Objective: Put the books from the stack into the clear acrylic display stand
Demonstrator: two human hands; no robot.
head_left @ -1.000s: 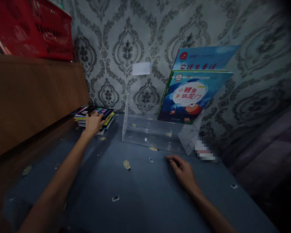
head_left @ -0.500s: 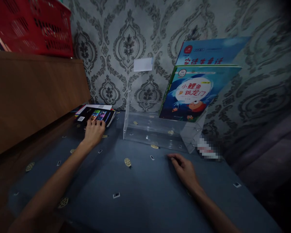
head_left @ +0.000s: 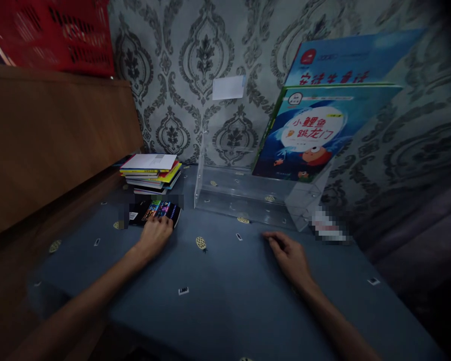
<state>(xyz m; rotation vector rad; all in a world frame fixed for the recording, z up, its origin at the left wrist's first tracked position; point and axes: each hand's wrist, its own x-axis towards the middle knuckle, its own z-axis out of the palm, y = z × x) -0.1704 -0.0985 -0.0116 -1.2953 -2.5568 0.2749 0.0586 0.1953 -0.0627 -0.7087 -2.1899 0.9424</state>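
Note:
My left hand is closed on the near edge of a black book with colourful pictures and a white barcode label on its cover. The book is just in front of a stack of books, topped by a white-covered one. My right hand rests on the cloth, loosely curled with nothing in it, thumb and forefinger slightly apart. Beyond it stands a clear acrylic book rack. A blue picture book with a fish leans in its right part, before another blue book.
Dark blue patterned cloth covers the table. A wooden cabinet at the left carries a red basket. A white label shows before the patterned wall. Right of the rack lies a pixelated object.
My left hand has brought the black book off the stack toward me and slightly right, uncovering the white-topped pile. My right hand stays almost where it was. The view has shifted slightly.

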